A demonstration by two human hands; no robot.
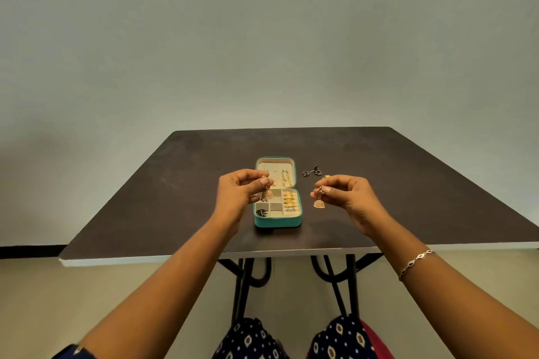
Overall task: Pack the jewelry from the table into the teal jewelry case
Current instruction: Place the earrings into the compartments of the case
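Fingers (264,181) of both hands pinch one jhumka (267,194) each above case (277,221), frame centre; loose pinch risks drop.

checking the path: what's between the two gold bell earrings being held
Head view: between left earring and right earring lie the gold rings in the teal case, then bare table.
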